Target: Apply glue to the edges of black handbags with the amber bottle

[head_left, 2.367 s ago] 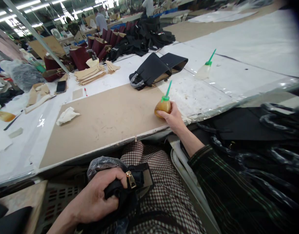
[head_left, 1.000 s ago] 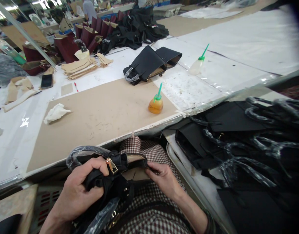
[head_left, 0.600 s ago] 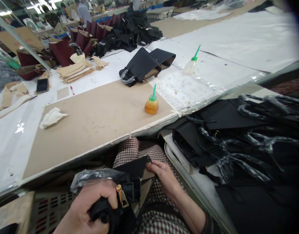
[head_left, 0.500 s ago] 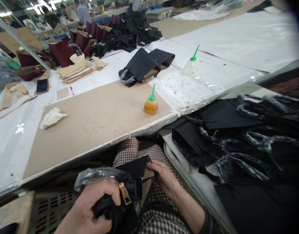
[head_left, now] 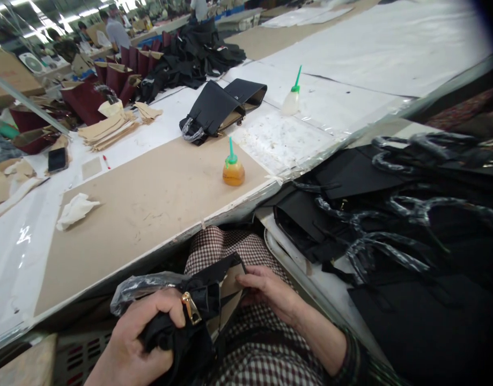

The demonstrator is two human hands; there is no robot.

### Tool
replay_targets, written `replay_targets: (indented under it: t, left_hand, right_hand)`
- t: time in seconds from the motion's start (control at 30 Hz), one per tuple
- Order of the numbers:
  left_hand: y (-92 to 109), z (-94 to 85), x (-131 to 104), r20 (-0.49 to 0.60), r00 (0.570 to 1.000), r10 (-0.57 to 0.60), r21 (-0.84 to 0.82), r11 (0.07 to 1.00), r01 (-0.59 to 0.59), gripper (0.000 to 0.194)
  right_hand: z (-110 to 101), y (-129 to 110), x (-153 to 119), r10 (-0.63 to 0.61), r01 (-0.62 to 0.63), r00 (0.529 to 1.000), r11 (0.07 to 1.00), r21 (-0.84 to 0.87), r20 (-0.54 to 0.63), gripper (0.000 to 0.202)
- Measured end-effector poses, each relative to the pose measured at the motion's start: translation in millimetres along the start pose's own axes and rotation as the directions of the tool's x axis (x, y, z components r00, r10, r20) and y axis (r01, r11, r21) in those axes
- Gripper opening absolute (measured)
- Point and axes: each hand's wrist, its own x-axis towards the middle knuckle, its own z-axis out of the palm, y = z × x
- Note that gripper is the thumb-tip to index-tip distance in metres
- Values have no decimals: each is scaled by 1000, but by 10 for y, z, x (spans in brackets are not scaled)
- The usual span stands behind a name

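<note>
On my lap lies a black handbag (head_left: 214,271) with a beige inside and a plastic-wrapped handle (head_left: 137,288). My left hand (head_left: 144,332) is closed around a bunched black part of it, beside a gold zipper pull (head_left: 191,308). At the bag's opposite edge, my right hand (head_left: 268,292) pinches the rim, thumb towards the beige lining and the other fingers partly hidden behind. Brown-and-white checked cloth (head_left: 266,348) covers my legs under the bag.
On the table, a bottle of amber liquid (head_left: 233,171) stands on a brown board (head_left: 149,198), near a crumpled white tissue (head_left: 76,210). Behind are a black bag (head_left: 214,110) and a clear bottle (head_left: 291,101). Black bags with wrapped handles (head_left: 383,214) lie piled at my right.
The bag's far edge has tipped so more beige lining shows, and my right hand has shifted along the rim. My left hand keeps its hold. The view has swung slightly right.
</note>
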Motion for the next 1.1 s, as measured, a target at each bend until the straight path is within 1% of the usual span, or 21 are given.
replay_targets:
  t: [0.07,0.13,0.2,0.23,0.27,0.3,0.37,0.4,0.43,0.47,0.5,0.53,0.57,0.63,0.7,0.77,0.87,0.93,0.97,1.07,1.1]
  left_hand:
    - [0,11,-5,14,1000,-5,17,1000,5,37]
    - [7,10,5,41,999,-9,31,999,7,39]
    - [17,-3,30,49,999,-5,39,999,4,38]
    - [22,-13,44,44,999,-2,42,999,0,37]
    - [27,-23,59,37,999,-1,46,999,-1,36]
    - [31,-32,74,26,1000,-4,52,999,3,35]
    - [38,-44,106,16,1000,-21,54,998,20,32]
    - [41,-47,125,18,999,-32,46,998,31,30]
    - [43,-50,147,20,999,-45,36,998,44,29]
    - [46,-52,174,26,998,-57,23,998,56,27]
    - [51,-56,203,35,997,-71,12,997,71,26]
    - [60,-61,235,41,996,-85,3,996,85,26]
    - [73,-67,266,44,994,-96,-3,995,96,27]
    - [115,-76,314,39,993,-114,-25,993,115,31]
    - [158,-70,337,23,994,-109,-81,990,111,34]
    - [159,-54,351,21,997,-73,-169,983,75,33]
    - [53,-52,380,9,1000,-28,-272,962,29,33]
    - [-25,-61,389,-28,999,-34,-270,963,25,33]
    - [-51,-63,387,-42,998,-39,-262,965,27,32]
    - [-84,-68,355,-43,998,-49,-259,965,36,33]
    - [-93,-73,341,-38,998,-52,-265,963,40,33]
  right_hand:
    - [15,5,27,26,-26,1000,999,-21,6,28]
    - [-13,-11,30,15,-16,1000,998,-65,-7,29]
    - [-109,-79,-5,-57,49,996,990,-131,-62,34]
    - [-183,-141,-30,-122,102,986,980,-171,-116,37]
    - [-269,-223,-54,-206,165,961,962,-216,-185,39]
    - [-360,-326,-69,-303,233,917,935,-267,-261,41]
    - [-533,-581,-44,-496,352,781,852,-388,-381,41]
    - [-605,-724,5,-579,396,708,799,-452,-404,40]
    - [-664,-870,81,-649,425,646,743,-516,-402,41]
    - [-710,-1015,184,-705,442,599,687,-577,-381,44]
    - [-744,-1154,310,-750,449,564,630,-633,-347,49]
    - [-770,-1284,451,-782,445,543,577,-685,-305,57]
    - [-787,-1403,598,-805,437,531,527,-729,-263,66]
    - [-788,-1604,879,-831,423,525,441,-791,-182,84]
    - [-740,-1757,1109,-842,429,526,384,-818,-120,94]
    - [-662,-1869,1299,-841,444,534,368,-817,-88,92]
    - [-552,-1976,1531,-830,460,550,397,-794,-96,76]
    - [-501,-2005,1576,-817,475,567,426,-770,-103,65]
    - [-485,-2001,1546,-813,496,575,440,-749,-96,61]
    - [-477,-1899,1272,-798,601,601,489,-633,-46,46]
    - [-483,-1833,1147,-801,617,598,485,-619,-31,43]
